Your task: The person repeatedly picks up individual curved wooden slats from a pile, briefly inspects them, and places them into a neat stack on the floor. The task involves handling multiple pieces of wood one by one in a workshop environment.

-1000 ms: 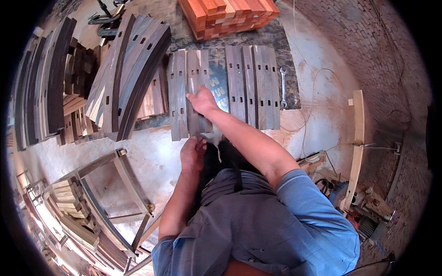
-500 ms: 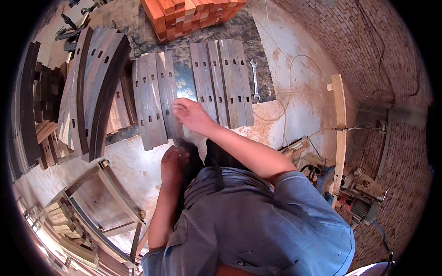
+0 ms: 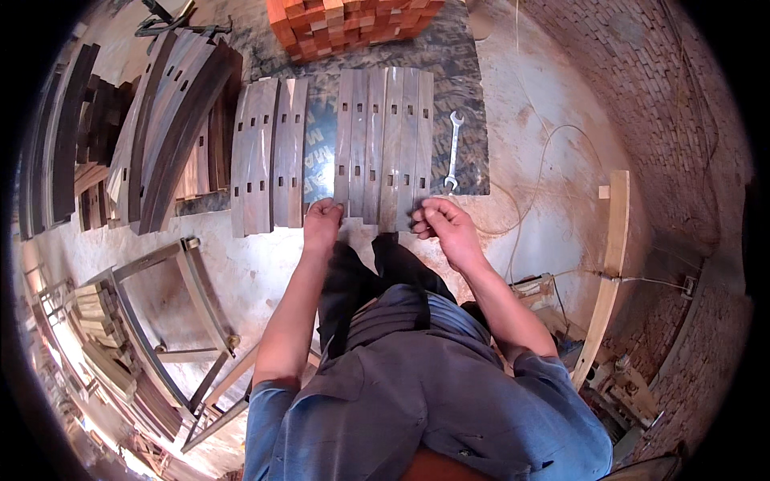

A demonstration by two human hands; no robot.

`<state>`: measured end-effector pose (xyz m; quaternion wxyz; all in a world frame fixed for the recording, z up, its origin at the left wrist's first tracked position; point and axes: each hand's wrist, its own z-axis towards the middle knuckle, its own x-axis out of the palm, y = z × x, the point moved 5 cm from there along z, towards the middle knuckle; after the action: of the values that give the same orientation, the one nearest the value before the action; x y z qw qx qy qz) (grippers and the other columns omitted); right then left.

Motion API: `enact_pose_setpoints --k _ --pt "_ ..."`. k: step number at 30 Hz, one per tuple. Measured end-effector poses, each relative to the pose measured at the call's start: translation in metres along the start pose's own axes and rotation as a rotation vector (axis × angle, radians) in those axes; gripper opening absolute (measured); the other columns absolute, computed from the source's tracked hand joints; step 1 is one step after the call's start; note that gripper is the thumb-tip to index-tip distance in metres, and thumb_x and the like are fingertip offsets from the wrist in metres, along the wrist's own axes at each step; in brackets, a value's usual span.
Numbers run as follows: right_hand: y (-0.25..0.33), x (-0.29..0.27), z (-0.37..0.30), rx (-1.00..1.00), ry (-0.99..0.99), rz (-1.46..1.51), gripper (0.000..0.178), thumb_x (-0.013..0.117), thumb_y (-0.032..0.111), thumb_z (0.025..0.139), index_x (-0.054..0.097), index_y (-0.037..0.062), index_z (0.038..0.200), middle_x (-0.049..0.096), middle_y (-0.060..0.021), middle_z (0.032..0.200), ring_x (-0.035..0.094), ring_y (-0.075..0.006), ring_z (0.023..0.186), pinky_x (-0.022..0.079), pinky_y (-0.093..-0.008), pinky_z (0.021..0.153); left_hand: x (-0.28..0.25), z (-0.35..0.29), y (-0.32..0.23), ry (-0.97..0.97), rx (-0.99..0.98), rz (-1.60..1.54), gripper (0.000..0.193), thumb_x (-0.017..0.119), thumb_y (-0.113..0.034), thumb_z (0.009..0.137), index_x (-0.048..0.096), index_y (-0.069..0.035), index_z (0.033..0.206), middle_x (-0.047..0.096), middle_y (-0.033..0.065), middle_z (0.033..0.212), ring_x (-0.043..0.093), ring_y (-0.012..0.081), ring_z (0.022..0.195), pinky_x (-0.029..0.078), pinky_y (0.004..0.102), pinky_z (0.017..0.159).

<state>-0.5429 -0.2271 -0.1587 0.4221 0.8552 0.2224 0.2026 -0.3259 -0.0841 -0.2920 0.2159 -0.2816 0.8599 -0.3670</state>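
Slotted dark wood slats [image 3: 383, 144], five or so laid edge to edge on the dark mat [image 3: 469, 120], long axes running away from the person, near ends right at the mat's near edge. Packed tight w/ mortise slots lined up row for row, prob so they can be squared up and compared as one set.

L hand [image 3: 322, 224] curled shut, knuckles against the near end of the leftmost slat of the set. R hand [image 3: 443, 227] fingers curled in a pinch at the near end of the rightmost one; can't tell if it actually grips the wood or just butts it. Both hands at the outer corners = looks like holding the ends flush.

Second group of slats [image 3: 267, 156] sits apart to the left on the same mat, gap between groups shows the mat.

Open-end wrench [image 3: 454, 151] lies parallel just beside the right slat, near the mat's right edge, not touching.

Orange blocks stack [image 3: 353, 24] at the far edge. Curved dark boards [image 3: 164, 128] piled off the left edge. Metal frame [image 3: 172, 321] on the floor, lower left. Pale curved wood piece [image 3: 607, 272] stands at right.
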Motion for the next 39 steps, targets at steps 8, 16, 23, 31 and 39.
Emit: enact_pose_setpoints --k 8,16,23,31,39 --pt "0.01 0.005 0.013 0.006 0.144 -0.004 0.023 0.053 0.016 0.099 0.056 0.0002 0.116 0.066 -0.0099 0.101 0.064 -0.0159 0.082 0.054 -0.0301 0.072 -0.017 -0.102 -0.07 -0.405 0.566 0.877 0.043 0.066 -0.007 0.075 0.051 0.003 0.115 0.057 0.0234 0.111 0.056 0.0405 0.102 0.047 0.0459 0.089" --pt "0.002 0.093 0.047 0.17 0.357 0.024 0.034 0.055 0.026 0.097 0.052 0.0001 0.119 0.063 -0.0097 0.104 0.063 -0.0186 0.09 0.055 -0.0334 0.074 -0.014 -0.154 -0.101 -0.466 0.78 0.96 0.051 0.063 0.002 0.073 0.048 0.007 0.122 0.052 0.0237 0.116 0.052 0.0392 0.102 0.045 0.0449 0.088" --pt "-0.037 0.132 0.091 0.437 0.208 0.28 0.035 0.046 0.031 0.1 0.053 0.001 0.116 0.062 -0.0126 0.106 0.062 -0.026 0.094 0.053 -0.0453 0.078 -0.03 -0.165 -0.099 -0.493 0.767 0.788 0.057 0.066 -0.002 0.075 0.046 0.006 0.128 0.054 0.0247 0.116 0.054 0.0398 0.103 0.046 0.0451 0.09" --pt "-0.024 0.17 0.09 0.441 0.323 0.519 0.033 0.043 0.032 0.101 0.056 0.0028 0.111 0.064 -0.0131 0.106 0.063 -0.0281 0.093 0.051 -0.0459 0.082 -0.079 -0.167 -0.077 -0.384 0.376 0.236 0.038 0.066 -0.014 0.084 0.059 0.003 0.118 0.067 0.0193 0.103 0.067 0.0305 0.092 0.051 0.0373 0.085" --pt "0.059 0.213 0.054 0.06 0.541 0.224 0.02 0.059 0.021 0.094 0.054 0.0059 0.106 0.062 -0.0033 0.091 0.062 -0.015 0.077 0.051 -0.0306 0.064 -0.127 -0.186 -0.103 -0.018 0.273 -0.294 0.043 0.054 -0.002 0.091 0.048 0.002 0.134 0.065 0.008 0.104 0.064 0.0142 0.092 0.05 0.027 0.075"
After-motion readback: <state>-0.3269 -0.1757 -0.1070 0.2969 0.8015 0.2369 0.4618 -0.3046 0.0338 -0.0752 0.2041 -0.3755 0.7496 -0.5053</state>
